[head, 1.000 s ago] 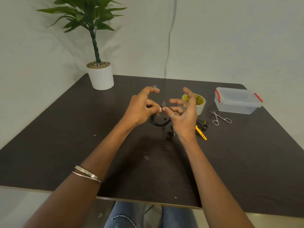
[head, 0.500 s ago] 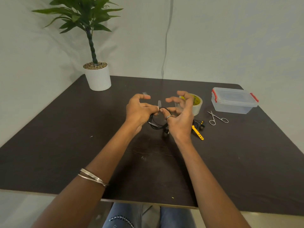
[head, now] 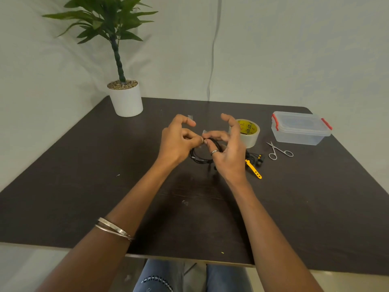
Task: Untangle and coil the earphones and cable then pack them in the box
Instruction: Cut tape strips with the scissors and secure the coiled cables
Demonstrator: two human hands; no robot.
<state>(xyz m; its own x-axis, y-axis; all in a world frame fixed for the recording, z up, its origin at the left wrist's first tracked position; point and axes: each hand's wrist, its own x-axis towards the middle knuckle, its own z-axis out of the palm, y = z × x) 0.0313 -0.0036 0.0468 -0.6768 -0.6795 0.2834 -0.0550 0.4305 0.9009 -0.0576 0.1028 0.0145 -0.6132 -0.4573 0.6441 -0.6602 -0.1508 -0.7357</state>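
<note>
2 hands, the left hand [head: 179, 142] and right hand [head: 228, 153], are pinching a black coiled cable [head: 201, 158] between them above the desk [head: 84, 186], with the closed box [head: 301, 128] lying far to the right, nearer the right hand.

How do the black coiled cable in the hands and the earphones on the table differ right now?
The coiled cable is plain black, pinched by the left hand and right hand; the earphones show yellow accents and lie untouched beside a yellow strap. Both remain outside the closed box.

soft even light, sharp, wide-angle edges
</note>
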